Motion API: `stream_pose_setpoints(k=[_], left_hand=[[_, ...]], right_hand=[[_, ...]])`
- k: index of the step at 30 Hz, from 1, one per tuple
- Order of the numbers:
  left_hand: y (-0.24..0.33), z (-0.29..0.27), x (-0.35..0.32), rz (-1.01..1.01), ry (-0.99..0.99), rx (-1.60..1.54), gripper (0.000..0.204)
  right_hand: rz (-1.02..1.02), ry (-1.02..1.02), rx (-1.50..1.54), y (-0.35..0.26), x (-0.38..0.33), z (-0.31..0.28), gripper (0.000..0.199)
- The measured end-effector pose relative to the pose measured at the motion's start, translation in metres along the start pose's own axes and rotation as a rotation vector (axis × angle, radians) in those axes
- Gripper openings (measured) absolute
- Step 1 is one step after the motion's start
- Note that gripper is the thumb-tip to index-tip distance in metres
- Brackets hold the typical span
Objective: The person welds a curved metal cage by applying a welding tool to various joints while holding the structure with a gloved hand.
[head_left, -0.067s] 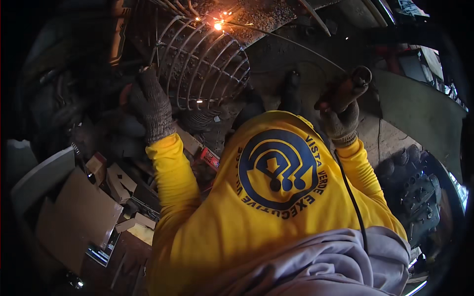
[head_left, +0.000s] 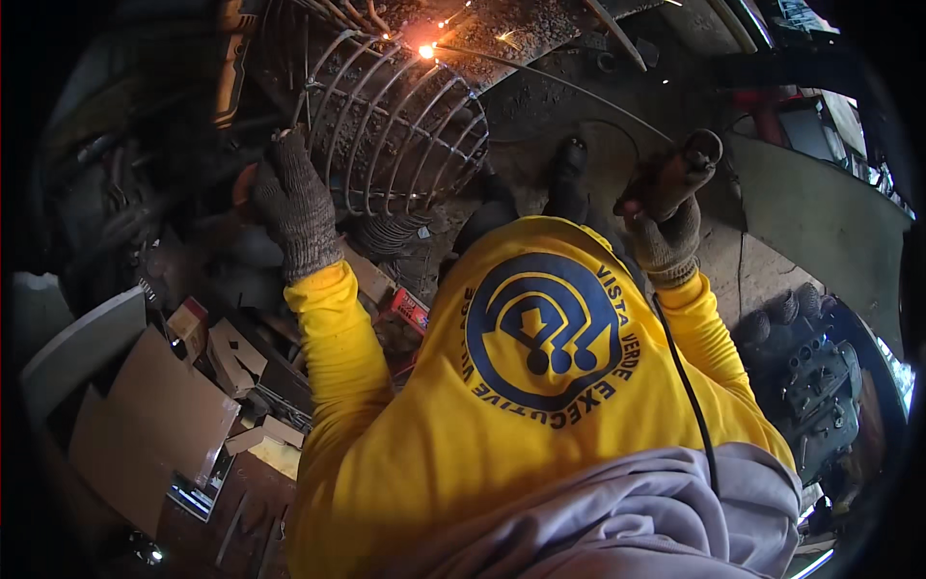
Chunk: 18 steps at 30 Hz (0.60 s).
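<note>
Gloved, the right hand is clenched round a brown welding holder, whose thin rod runs up-left to a bright spark. Across from it, the gloved left hand is curled against the wire cage, beside its lower-left ribs. Below that hand lie cardboard scraps.

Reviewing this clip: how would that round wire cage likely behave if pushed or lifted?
The wire cage looks stiff, being welded metal rods. Probably light for its size, since it is mostly open gaps. Its rounded shape may roll; the left hand rests against it.
</note>
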State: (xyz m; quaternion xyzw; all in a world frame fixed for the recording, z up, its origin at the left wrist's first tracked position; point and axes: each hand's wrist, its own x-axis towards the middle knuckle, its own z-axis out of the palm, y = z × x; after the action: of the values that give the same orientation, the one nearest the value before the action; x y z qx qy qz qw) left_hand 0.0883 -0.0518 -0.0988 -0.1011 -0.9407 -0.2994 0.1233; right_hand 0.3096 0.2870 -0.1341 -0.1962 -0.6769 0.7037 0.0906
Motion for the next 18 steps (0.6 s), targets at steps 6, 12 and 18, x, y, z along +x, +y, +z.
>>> stream_pose_setpoints(k=[6,12,18], left_hand=[[0.015,-0.002,0.003,-0.189,-0.029,-0.039,0.033],[0.016,-0.003,0.003,-0.173,-0.057,-0.009,0.036],[0.022,-0.005,0.004,-0.215,-0.07,0.024,0.036]], right_hand=[[0.035,-0.078,-0.112,-0.002,-0.001,-0.001,0.057],[0.049,-0.083,-0.129,-0.007,0.001,0.002,0.055],[0.059,-0.089,-0.138,-0.008,0.002,0.001,0.055]])
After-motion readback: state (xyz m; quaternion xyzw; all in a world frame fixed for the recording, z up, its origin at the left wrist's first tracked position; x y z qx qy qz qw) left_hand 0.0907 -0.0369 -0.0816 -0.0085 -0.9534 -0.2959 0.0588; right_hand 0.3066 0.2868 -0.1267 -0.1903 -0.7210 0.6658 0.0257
